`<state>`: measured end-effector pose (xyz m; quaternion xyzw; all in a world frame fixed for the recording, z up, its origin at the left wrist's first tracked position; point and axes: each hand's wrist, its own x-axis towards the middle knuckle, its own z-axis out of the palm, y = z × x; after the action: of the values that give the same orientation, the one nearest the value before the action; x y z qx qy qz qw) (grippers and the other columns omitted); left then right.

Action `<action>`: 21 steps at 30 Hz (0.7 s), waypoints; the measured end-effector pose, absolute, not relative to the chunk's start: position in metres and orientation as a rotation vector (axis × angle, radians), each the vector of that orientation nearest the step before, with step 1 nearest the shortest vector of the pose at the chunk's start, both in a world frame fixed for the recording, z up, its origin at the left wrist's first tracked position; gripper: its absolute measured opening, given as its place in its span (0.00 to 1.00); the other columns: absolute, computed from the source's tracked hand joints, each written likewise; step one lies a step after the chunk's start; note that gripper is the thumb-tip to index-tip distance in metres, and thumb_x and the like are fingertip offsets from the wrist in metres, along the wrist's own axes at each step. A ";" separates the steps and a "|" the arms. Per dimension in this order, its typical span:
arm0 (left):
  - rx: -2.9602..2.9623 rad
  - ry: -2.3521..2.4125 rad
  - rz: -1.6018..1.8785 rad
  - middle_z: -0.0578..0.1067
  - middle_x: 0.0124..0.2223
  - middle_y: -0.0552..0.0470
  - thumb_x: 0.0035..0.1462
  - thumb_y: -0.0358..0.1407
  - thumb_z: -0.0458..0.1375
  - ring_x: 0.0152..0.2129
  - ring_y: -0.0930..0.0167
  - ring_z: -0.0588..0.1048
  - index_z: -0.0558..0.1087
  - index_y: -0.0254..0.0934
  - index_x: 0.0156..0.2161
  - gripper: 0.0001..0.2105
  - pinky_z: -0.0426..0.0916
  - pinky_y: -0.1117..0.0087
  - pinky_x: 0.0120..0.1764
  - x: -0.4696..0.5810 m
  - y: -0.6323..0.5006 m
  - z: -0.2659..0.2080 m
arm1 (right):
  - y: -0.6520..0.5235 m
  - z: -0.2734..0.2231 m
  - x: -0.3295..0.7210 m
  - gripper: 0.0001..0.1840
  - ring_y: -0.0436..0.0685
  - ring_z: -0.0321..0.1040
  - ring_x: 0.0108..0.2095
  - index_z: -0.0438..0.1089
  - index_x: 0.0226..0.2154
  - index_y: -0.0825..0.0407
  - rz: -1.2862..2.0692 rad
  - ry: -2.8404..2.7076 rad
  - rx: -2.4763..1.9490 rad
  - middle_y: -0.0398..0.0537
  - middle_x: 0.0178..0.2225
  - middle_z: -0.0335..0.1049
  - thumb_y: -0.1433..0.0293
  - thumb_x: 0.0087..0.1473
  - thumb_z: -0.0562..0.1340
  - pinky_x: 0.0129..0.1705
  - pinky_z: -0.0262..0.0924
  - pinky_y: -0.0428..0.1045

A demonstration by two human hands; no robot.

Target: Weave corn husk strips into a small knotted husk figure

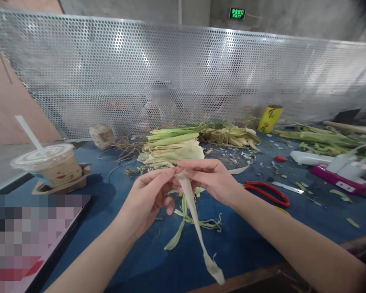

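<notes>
A long, pale corn husk strip (190,199) hangs from between my two hands, narrowing and twisting toward its lower end near the table's front edge. My left hand (154,187) pinches its top end with thumb and forefinger. From the other side, my right hand (212,177) grips the same top end, fingertips close to the left ones. Under the strip, a tied green husk piece (183,221) with thin strands lies on the blue table. Just behind my hands sits a stack of flattened corn husks (173,144), green above and pale below.
Red-handled scissors (266,193) and a blade (288,187) lie to the right, near a purple power strip (341,179). A lidded drink cup (50,162) stands at left, behind a tablet-like screen (33,244). Husk scraps litter the back; a perforated metal panel (110,73) rises behind.
</notes>
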<state>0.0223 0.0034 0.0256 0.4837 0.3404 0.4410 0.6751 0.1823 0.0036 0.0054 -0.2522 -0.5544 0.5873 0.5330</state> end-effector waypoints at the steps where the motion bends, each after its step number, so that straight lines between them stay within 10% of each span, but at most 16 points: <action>1: 1.129 0.792 0.993 0.73 0.21 0.53 0.48 0.35 0.60 0.14 0.77 0.68 0.77 0.34 0.29 0.06 0.61 0.81 0.10 0.022 0.003 0.026 | 0.003 0.006 0.182 0.12 0.53 0.72 0.32 0.72 0.39 0.46 1.416 -1.337 -0.598 0.43 0.32 0.74 0.70 0.48 0.62 0.32 0.68 0.51; 21: 1.521 0.997 0.939 0.72 0.23 0.55 0.45 0.34 0.61 0.10 0.80 0.65 0.73 0.32 0.28 0.06 0.65 0.79 0.13 0.024 0.004 0.029 | -0.001 0.016 0.187 0.12 0.50 0.72 0.31 0.65 0.40 0.51 1.023 -1.659 -0.899 0.44 0.31 0.73 0.72 0.50 0.59 0.34 0.67 0.46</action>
<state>0.0238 0.0042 0.0294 0.6344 0.4161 0.3918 0.5204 0.1873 -0.0005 0.0161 -0.3679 -0.6793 0.4188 0.4773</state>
